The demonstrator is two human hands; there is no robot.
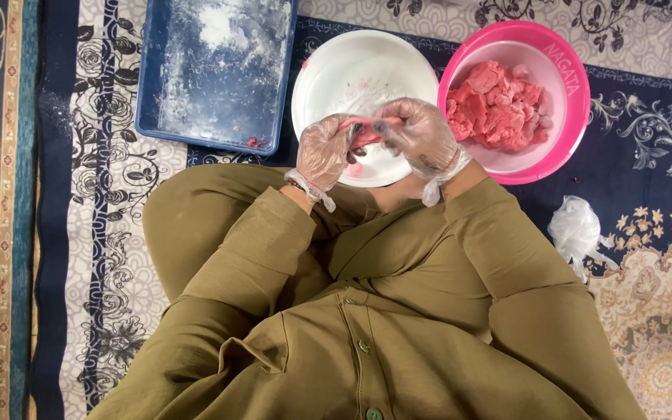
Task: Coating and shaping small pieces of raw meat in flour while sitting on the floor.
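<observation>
Item: pink dough piece (365,134), frame centre, pinched between gloved left hand (325,152) and right hand (423,137), both closed on it above the white plate (328,74). Risk: sticky dough likely tears or clings to loose gloves, dropping onto the carpet (647,132).

Both hands (375,140) hold dough (365,134) over a plate (351,70); tray (215,70) left, bowl (519,97) right.
</observation>
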